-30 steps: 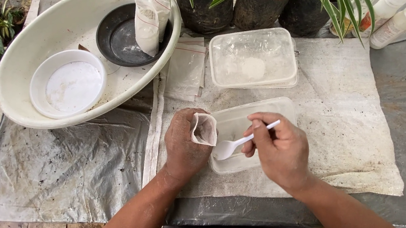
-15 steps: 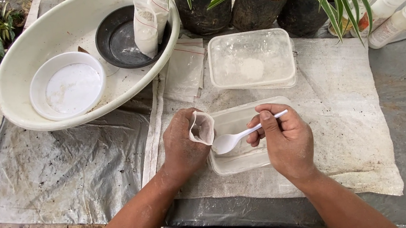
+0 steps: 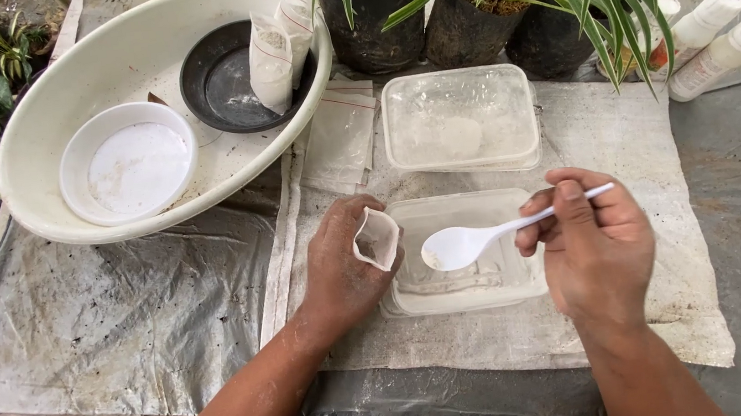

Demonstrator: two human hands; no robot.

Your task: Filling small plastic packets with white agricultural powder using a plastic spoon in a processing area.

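So the left hand (image 3: 340, 271) has a small clear bag (image 3: 376, 238) pinched in a closed grip, mouth held open and tipped toward the right. The right hand (image 3: 590, 244) has its fingers shut around the handle of a white plastic spoon (image 3: 466, 244), and the bowl of the spoon hangs just to the right of the bag's opening, close but not touching it as far as I can see. Looks like there's a bit of white powder in the spoon, though it's white on white so hard to be sure.

Right under both grips sits a shallow clear tray (image 3: 466, 285) on a pale cloth (image 3: 622, 154). Just beyond the spoon is a clear lidded tub (image 3: 460, 120) with something whitish inside. Off past the left grip there's a big cream basin (image 3: 147, 94) holding a white round dish (image 3: 127, 165), a black dish (image 3: 229, 81) and a couple of filled bags (image 3: 272, 58). Potted plants (image 3: 469, 14) stand behind the tub, and two white bottles (image 3: 720, 43) lie far out past the right grip.
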